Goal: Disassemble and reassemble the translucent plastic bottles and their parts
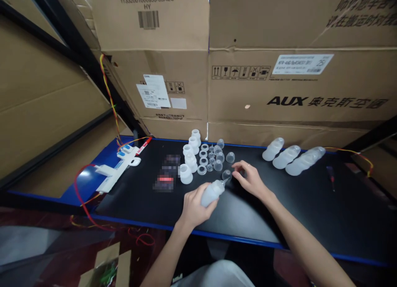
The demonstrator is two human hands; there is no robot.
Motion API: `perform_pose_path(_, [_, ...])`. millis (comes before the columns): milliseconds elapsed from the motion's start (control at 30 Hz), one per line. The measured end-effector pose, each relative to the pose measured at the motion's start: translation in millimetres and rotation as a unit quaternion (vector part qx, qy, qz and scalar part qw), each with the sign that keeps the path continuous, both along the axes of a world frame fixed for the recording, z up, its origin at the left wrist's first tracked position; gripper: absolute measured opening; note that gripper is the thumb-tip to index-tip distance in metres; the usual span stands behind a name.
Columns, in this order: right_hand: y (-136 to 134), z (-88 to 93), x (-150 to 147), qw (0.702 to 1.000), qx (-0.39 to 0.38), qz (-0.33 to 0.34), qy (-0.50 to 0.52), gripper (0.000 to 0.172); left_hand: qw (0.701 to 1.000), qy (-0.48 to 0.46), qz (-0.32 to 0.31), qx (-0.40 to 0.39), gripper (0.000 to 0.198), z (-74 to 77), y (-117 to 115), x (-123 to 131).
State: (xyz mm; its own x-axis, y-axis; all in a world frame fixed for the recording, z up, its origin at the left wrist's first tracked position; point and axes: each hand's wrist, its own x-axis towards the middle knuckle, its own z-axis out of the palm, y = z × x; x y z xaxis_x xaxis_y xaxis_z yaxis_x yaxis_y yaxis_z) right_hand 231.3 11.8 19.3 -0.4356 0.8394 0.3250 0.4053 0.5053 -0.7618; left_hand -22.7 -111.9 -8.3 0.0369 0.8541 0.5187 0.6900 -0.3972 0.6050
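Note:
My left hand is wrapped round a translucent white baby bottle, tilted with its narrow-tipped top to the upper right. Close to that tip is a clear dome cap. Beside the cap, my right hand has thumb and forefinger apart, their tips near its right edge; contact cannot be made out. Another dome cap sits just behind. To the left are several more clear caps, small clear nipples, white collar rings and open bottle bodies in columns.
Several capped bottles lie at the back right, with a screwdriver further right. A power strip and red marker are on the left. Cardboard boxes wall the back of the black table.

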Motion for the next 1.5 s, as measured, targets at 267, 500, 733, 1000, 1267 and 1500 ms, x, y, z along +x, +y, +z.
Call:
perform_pose_path(267, [-39,12.2,-27,0.992,-0.067,0.103,0.042,0.034,0.998,0.038,-0.035,0.023,0.049,-3.8,2,0])
perform_pose_path(500, [-43,26.9,-19,0.989,-0.032,0.139,0.031,0.028,0.976,-0.112,-0.122,-0.145,0.046,6.6,-1,-8])
perform_pose_path(733, [-9,53.0,39,0.975,0.084,-0.148,0.146,0.031,0.868,-0.358,-0.170,-0.299,0.043,12.0,-11,-42])
perform_pose_path(1000, [-23,13.2,-35,0.974,0.185,0.024,-0.127,0.018,0.962,-0.226,-0.024,-0.153,0.040,0.6,-20,-35])
perform_pose_path(1267, [-17,-23.1,-72,0.931,0.269,-0.028,-0.244,0.044,0.992,-0.074,0.001,-0.101,0.044,-1.7,-20,-31])
perform_pose_path(1500, [-19,-19.7,-70,0.948,0.269,-0.039,-0.168,0.031,0.995,-0.053,0.021,-0.079,0.042,-2.2,-20,-30])
